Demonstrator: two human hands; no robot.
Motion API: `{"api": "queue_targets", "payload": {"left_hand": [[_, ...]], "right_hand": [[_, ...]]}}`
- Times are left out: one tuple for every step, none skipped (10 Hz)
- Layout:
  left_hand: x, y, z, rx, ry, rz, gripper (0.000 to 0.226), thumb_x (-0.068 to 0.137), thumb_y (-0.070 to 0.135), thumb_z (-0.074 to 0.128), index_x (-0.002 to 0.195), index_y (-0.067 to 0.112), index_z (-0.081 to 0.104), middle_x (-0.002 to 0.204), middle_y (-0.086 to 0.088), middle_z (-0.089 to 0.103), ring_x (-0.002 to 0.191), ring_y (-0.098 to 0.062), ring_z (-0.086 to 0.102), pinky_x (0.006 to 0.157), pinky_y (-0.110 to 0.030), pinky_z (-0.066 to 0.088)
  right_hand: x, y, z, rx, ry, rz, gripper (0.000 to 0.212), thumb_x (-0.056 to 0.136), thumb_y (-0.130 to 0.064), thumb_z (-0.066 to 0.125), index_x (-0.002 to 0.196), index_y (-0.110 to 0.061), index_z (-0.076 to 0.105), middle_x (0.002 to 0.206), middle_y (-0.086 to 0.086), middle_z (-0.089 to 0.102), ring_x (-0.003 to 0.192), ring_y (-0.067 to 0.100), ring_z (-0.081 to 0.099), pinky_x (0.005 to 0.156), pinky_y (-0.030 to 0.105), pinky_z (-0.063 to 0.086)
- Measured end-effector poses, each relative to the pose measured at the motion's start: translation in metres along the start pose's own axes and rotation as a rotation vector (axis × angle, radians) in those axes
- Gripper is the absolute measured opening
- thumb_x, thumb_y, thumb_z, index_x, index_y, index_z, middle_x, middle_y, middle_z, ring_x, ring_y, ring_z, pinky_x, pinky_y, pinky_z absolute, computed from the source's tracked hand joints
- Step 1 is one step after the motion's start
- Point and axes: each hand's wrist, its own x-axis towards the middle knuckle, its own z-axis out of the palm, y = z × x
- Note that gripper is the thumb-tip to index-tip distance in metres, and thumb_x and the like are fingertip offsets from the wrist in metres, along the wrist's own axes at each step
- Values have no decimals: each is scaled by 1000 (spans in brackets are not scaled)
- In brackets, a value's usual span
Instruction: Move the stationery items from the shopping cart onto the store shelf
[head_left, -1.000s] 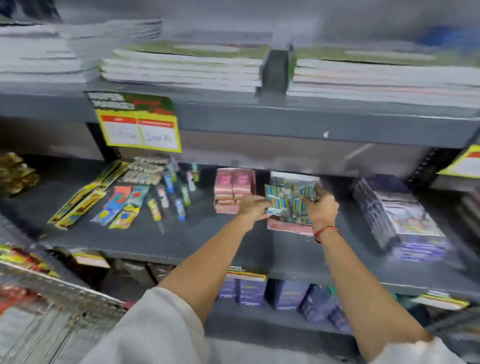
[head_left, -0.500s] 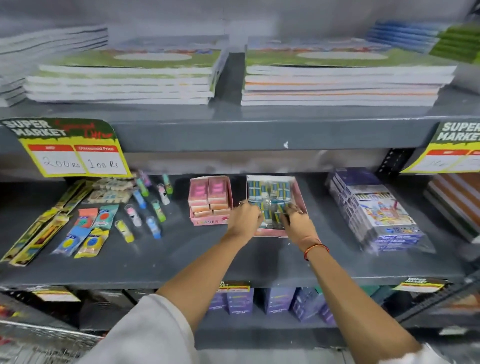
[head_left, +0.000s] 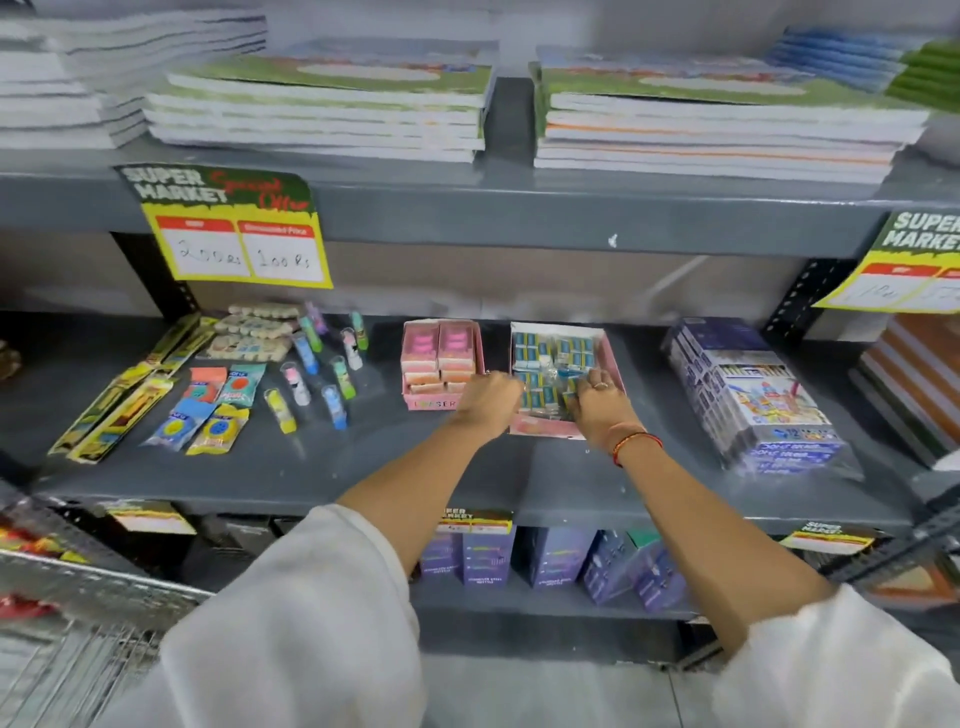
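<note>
Hands are both over the shallow pink cardboard tray (head_left: 608, 358) of small blue-and-white packets (head_left: 550, 351), mid-frame on the grey metal shelf (head_left: 363, 467). Left hand (head_left: 491, 402) is curled into a loose fist at the tray's left edge; can't tell if it's holding anything. Right hand (head_left: 600, 397) pinches packets near the tray's front. Wire shopping cart (head_left: 78, 613) sits lower left.

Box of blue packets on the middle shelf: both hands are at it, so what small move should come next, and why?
Probably let go and draw both hands back. The pink tray already sits flat on the grey shelf beside the eraser box, and the blue packets lie inside it. The left hand and right hand rest at its front edge; whether either grips a packet is unclear.
</note>
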Motion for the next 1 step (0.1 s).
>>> {"api": "queue_targets", "payload": {"left_hand": [[-8,-15,-21,-14,93,-70,33,92,1,44,120,5,61,111,-20,69,100,-37,66,82,-46,56]], "right_hand": [[-15,-17,-18,40,107,-32,39,100,-26,40,129,-3,50,136,25,50,129,35,44,106,42,39]]}}
